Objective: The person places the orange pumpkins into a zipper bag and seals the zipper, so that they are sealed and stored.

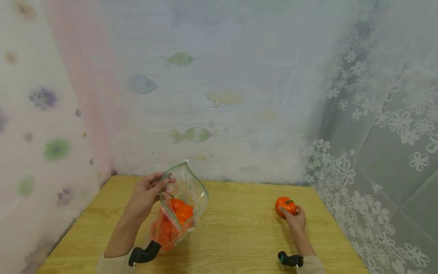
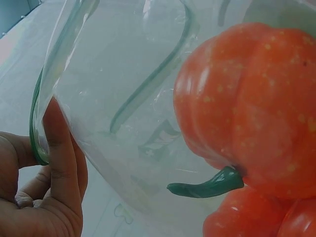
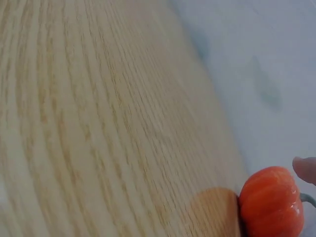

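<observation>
My left hand (image 1: pixel 148 195) pinches the left edge of a clear zip bag (image 1: pixel 196 182) with a green seal, its mouth spread wide. Inside are orange toy pumpkins (image 1: pixel 182 211). The left wrist view shows one large pumpkin (image 2: pixel 252 103) with a curved green stem and part of another orange one (image 2: pixel 242 217) below it. At the right, my right hand (image 1: pixel 297 222) has its thumb and fingers round a smaller orange pumpkin (image 1: pixel 283 204) on the table. The right wrist view shows that pumpkin (image 3: pixel 271 202) with a fingertip (image 3: pixel 305 169) by its stem; most of the hand is outside that view.
The wooden table (image 1: pixel 236 228) meets a patterned curtain (image 1: pixel 239 152) along its back edge. More curtain, printed with white flowers, hangs along the right side. A black wrist camera mount (image 1: pixel 145 254) sits on the left wrist, another mount (image 1: pixel 290 259) on the right.
</observation>
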### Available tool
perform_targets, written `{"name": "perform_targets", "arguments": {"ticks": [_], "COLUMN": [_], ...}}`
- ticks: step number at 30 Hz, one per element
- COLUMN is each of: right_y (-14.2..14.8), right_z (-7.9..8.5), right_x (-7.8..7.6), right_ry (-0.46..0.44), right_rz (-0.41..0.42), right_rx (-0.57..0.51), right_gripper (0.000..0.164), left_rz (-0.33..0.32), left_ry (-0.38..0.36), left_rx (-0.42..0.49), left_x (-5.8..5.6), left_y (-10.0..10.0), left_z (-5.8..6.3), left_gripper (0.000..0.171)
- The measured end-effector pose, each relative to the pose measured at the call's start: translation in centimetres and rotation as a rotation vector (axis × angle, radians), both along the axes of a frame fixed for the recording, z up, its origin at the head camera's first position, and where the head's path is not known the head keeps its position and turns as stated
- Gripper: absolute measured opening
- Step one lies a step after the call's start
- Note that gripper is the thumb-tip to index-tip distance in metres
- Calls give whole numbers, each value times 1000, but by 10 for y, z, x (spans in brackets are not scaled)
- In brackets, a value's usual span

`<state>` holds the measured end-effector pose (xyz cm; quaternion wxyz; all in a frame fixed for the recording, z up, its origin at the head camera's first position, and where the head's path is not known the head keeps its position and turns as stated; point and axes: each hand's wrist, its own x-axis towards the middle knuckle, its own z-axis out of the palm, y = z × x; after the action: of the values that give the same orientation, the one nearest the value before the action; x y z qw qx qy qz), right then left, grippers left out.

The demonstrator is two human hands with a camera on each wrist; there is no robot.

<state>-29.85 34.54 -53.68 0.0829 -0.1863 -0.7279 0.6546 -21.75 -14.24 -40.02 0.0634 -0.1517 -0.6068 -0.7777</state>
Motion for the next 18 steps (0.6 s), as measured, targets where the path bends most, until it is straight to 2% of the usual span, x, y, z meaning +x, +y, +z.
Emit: {"name": "perform_targets", "arguments": {"ticks": [9,18], "right_y": [-2,-6], "right_z": [6,5], "right_x": [-4,-10], "right_ry": [50,67], "right_rz": [27,16], "right_rx": [26,100], "right_gripper": [89,82], "left_rz": [-9,-1], "left_ry": [1,-15], "left_rx": [4,5], "left_x": [-1,0], "left_y": [-1,-3], "left_z": [-1,-2], "left_gripper": [19,19]}}
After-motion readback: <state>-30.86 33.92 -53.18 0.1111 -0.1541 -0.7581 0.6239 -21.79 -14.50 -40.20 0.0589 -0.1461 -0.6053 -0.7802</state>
